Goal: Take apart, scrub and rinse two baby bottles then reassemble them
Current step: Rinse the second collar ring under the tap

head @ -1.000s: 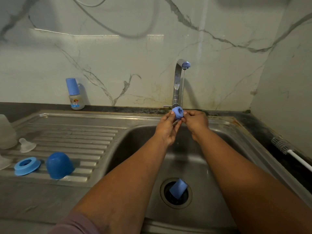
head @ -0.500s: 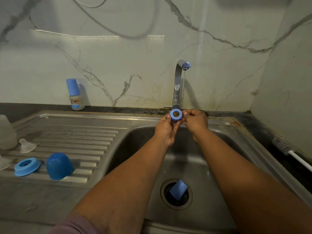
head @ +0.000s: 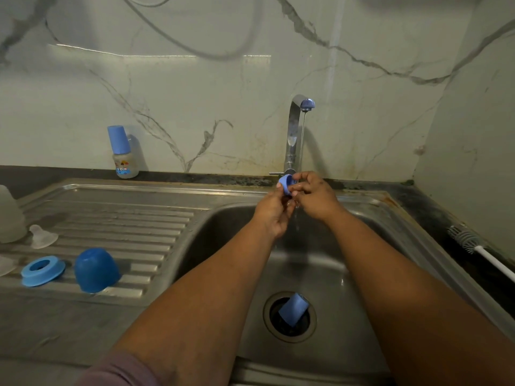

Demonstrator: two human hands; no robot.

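Both hands hold a small blue bottle ring [head: 286,183] under a thin stream of water from the tap [head: 295,129]. My left hand [head: 274,211] pinches the ring from the left and below; my right hand [head: 313,196] has fingers curled on its right side. A blue cap [head: 292,309] lies in the sink drain. On the drainboard [head: 117,218] lie a larger blue ring [head: 41,270], an upturned blue cap [head: 94,270], a clear teat [head: 41,236] and a clear bottle body [head: 9,215]. A small bottle with a blue cap [head: 122,153] stands by the wall.
A bottle brush [head: 473,246] with a white handle lies on the dark counter at the right of the sink basin [head: 223,232]. A marble wall rises behind the tap. Part of another clear piece [head: 5,264] shows at the left edge.
The ring has been turned between my fingers, from its opening facing me to tilted sideways. My right hand's fingers have shifted over it. The hands stay under the tap.
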